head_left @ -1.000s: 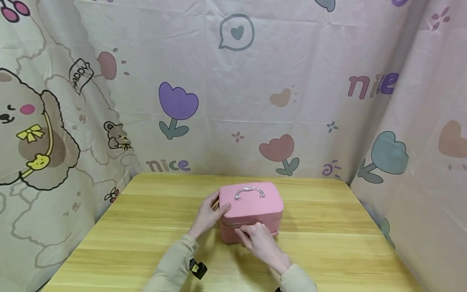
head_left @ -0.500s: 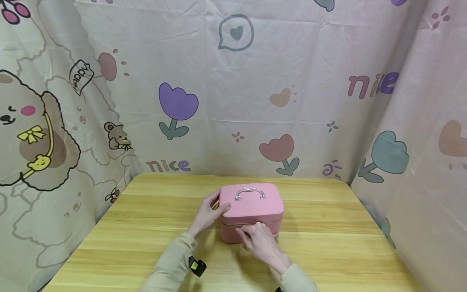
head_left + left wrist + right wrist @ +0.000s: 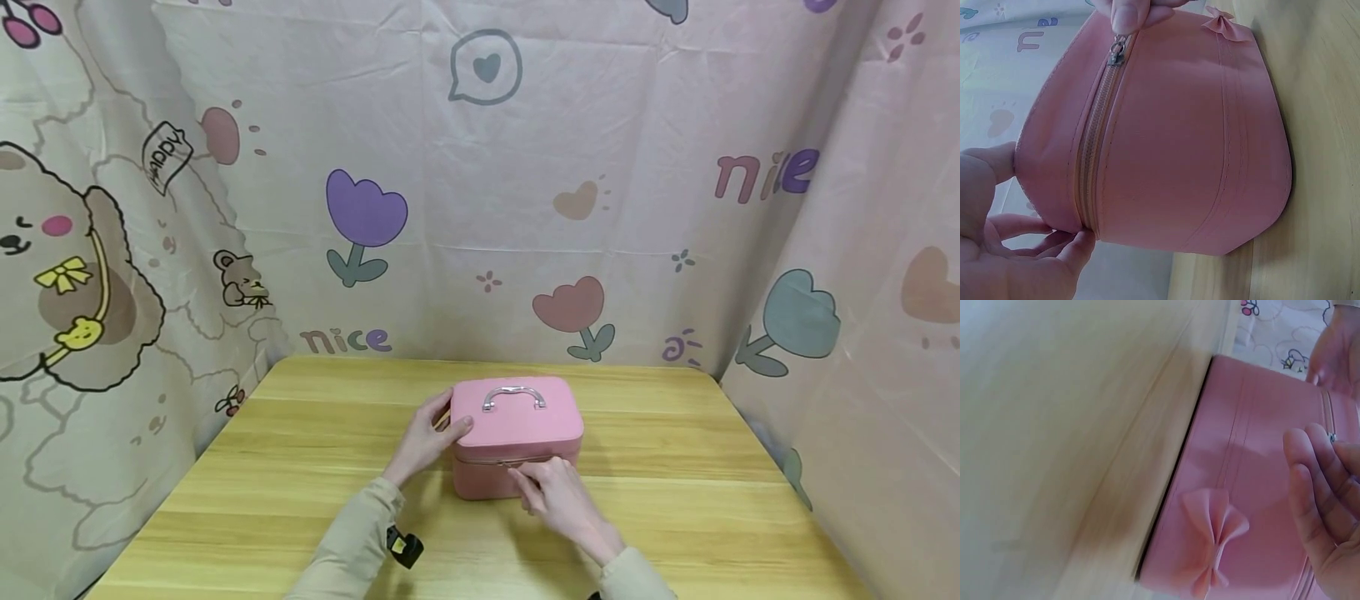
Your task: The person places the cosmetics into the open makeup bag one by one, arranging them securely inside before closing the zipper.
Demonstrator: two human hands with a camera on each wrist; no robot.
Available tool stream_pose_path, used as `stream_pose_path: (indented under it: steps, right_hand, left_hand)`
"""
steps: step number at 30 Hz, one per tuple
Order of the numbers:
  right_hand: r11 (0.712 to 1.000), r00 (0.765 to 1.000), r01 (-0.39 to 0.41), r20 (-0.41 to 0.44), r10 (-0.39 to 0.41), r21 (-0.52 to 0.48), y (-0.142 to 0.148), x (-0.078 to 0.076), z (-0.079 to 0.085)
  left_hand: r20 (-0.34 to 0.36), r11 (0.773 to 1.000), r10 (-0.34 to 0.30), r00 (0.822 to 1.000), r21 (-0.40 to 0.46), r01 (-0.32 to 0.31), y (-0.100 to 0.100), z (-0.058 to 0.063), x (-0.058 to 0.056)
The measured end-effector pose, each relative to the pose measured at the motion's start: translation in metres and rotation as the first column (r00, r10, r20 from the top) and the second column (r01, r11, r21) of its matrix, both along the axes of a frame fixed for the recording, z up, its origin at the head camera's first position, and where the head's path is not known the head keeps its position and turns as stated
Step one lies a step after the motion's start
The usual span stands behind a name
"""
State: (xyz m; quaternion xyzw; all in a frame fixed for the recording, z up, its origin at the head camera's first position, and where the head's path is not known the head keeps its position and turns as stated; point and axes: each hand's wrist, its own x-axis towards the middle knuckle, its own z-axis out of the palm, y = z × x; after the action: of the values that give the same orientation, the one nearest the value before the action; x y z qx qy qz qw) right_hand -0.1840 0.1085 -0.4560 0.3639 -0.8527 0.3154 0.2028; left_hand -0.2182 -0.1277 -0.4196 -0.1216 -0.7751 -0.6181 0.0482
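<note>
A pink cosmetic case (image 3: 487,481) with a silver handle (image 3: 513,392) on its lid stands upright on the wooden table. At its left end, my left hand (image 3: 423,437) holds the lid corner, thumb on top and fingers down the side. In front, my right hand (image 3: 558,496) pinches the zipper pull, which its fingers mostly cover. The metal slider (image 3: 1116,55) shows just under those fingertips in the left wrist view. Between slider and left hand, the zipper teeth (image 3: 1092,134) are meshed. A pink bow (image 3: 1213,534) sits low on the case front, below the right hand.
The light wooden table (image 3: 315,433) stretches around the case on all sides. A printed cloth (image 3: 465,192) with flowers and bears hangs behind and along both sides. A small black camera (image 3: 406,547) is strapped at the left wrist.
My right hand has slid rightward along the case front with the zipper pull, and more of the front shows to its left. The left hand and the case have stayed nearly still.
</note>
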Motion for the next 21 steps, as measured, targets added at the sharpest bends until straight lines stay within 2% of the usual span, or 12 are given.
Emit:
stream_pose_path:
  steps: [11,16,21]
  right_hand:
    - [0.996,0.995,-0.068,0.072,0.072,-0.049,0.028,-0.007,0.000]
    - [0.998,0.992,-0.043,0.116,0.046,-0.035,0.042,-0.009,0.000]
    - [1.000,0.993,0.011,0.121,-0.012,0.007,0.055,-0.008,0.002]
  left_hand:
    - [0.012,1.000,0.005,1.000,-0.006,-0.005,0.000,0.001,0.000]
    - [0.018,1.000,0.009,1.000,-0.014,-0.009,0.000,0.000,-0.001]
    - [0.015,1.000,0.011,1.000,-0.017,-0.011,0.000,0.000,-0.001]
